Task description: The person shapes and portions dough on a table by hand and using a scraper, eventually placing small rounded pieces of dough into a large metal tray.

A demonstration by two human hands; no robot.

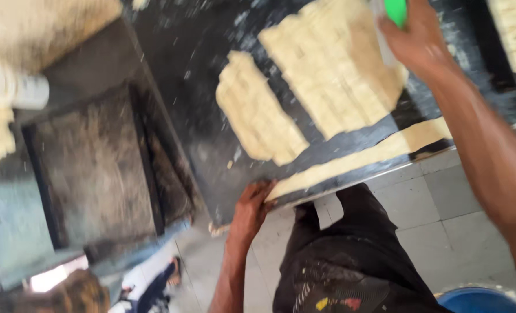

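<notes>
A dark work table (pixel 200 87) carries flat sheets of pale dough scored into small squares. The big sheet (pixel 333 64) lies at the top middle, a smaller piece (pixel 258 116) to its left. A long thin strip of dough (pixel 362 156) runs along the table's near edge. My left hand (pixel 251 206) rests on that edge, fingers touching the strip's left end. My right hand (pixel 417 37) is over the big sheet's right side, shut on a green-handled tool (pixel 396 10) with a pale blade; the frame cuts off the handle.
An empty dark baking tray (pixel 96 168) sits to the left of the table. Another tray with cut dough (pixel 515 35) is at the top right. A white container (pixel 15 87) stands at the far left. A blue bucket rim (pixel 478 301) shows on the tiled floor.
</notes>
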